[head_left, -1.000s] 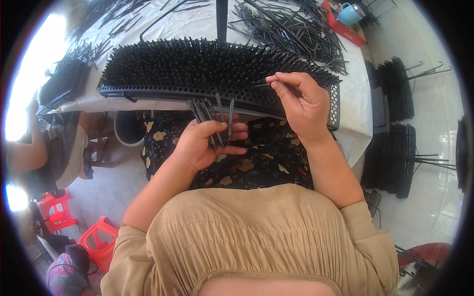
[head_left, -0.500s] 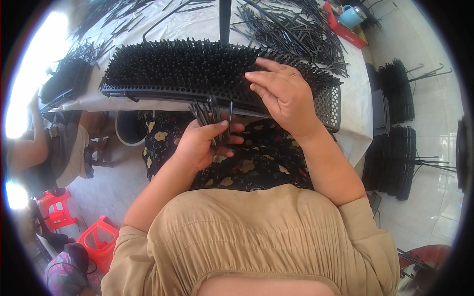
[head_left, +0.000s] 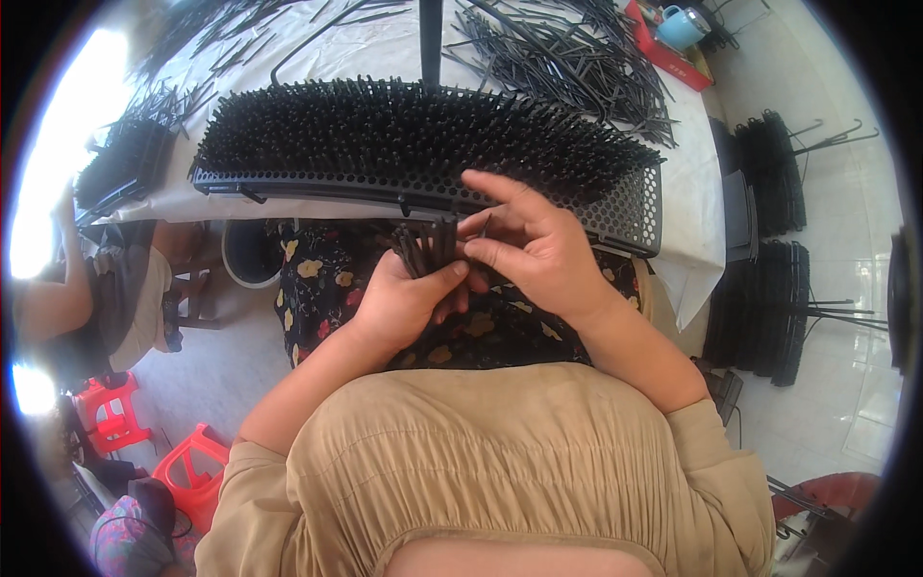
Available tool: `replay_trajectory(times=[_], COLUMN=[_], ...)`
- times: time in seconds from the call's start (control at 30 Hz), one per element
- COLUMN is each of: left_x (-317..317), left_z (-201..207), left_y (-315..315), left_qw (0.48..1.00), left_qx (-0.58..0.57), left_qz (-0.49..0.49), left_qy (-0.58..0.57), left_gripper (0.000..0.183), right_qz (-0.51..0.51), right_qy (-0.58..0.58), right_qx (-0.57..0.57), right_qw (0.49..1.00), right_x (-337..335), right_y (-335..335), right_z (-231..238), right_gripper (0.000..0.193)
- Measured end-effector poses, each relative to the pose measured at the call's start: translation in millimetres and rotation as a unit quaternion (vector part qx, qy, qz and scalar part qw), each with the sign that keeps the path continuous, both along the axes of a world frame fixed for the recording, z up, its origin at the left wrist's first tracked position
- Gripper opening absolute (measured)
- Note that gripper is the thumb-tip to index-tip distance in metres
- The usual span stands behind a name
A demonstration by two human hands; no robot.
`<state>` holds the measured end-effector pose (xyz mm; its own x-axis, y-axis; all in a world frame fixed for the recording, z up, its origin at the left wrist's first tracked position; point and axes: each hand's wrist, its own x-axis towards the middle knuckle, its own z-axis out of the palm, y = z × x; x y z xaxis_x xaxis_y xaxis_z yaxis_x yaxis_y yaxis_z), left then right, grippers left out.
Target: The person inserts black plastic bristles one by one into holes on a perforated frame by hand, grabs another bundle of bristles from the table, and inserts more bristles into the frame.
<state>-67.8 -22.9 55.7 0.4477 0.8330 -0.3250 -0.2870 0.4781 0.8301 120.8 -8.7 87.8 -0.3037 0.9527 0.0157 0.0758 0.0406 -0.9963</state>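
My left hand (head_left: 409,300) is closed around a bundle of thin black sticks (head_left: 425,248) that point up toward the table edge. My right hand (head_left: 534,245) is right beside it, thumb and fingers pinching one black stick at the top of that bundle. Just beyond both hands lies a long black perforated tray (head_left: 615,213) on the white-covered table (head_left: 697,260), packed with several upright black sticks (head_left: 413,135). My lap in a dark flowered cloth (head_left: 322,288) is under the hands.
Loose black sticks (head_left: 567,58) lie scattered over the far table. A second filled black tray (head_left: 120,163) sits at the left. Stacks of black trays (head_left: 769,298) stand on the floor at right. Another person (head_left: 106,298) sits left; red stools (head_left: 187,471) are below left.
My right hand came back from the tray's front edge down to the bundle in my left hand and now pinches a stick there. The left hand stayed in place.
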Motion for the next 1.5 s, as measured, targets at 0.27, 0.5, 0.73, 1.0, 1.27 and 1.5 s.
replay_trajectory(times=[0.27,0.5,0.73,1.0,1.27,1.5], left_x=[-5,1,1,-5,-1,-2], left_z=[12,23,18,-2,1,-2], left_y=[12,13,14,22,17,17], left_qw=[0.992,0.982,0.990,0.991,0.975,0.969], left_qx=[0.004,-0.022,-0.064,-0.123,-0.211,-0.221], left_qz=[-0.111,-0.147,-0.101,-0.016,0.048,0.035], left_qy=[0.054,0.114,0.079,0.040,-0.059,-0.103], left_gripper=[0.023,0.020,0.016,0.013,0.017,0.023], right_qz=[-0.018,0.022,-0.065,-0.205,-0.168,-0.148], right_qy=[0.040,-0.059,0.114,-0.016,-0.127,-0.141], right_qx=[-0.002,-0.018,-0.036,0.256,0.353,0.323], right_qw=[0.999,0.998,0.991,0.945,0.912,0.924], right_x=[8,5,16,55,58,57], right_y=[2,-2,0,11,9,12], right_z=[1,7,1,-7,-21,-17], right_gripper=[0.034,0.021,0.013,0.017,0.019,0.017])
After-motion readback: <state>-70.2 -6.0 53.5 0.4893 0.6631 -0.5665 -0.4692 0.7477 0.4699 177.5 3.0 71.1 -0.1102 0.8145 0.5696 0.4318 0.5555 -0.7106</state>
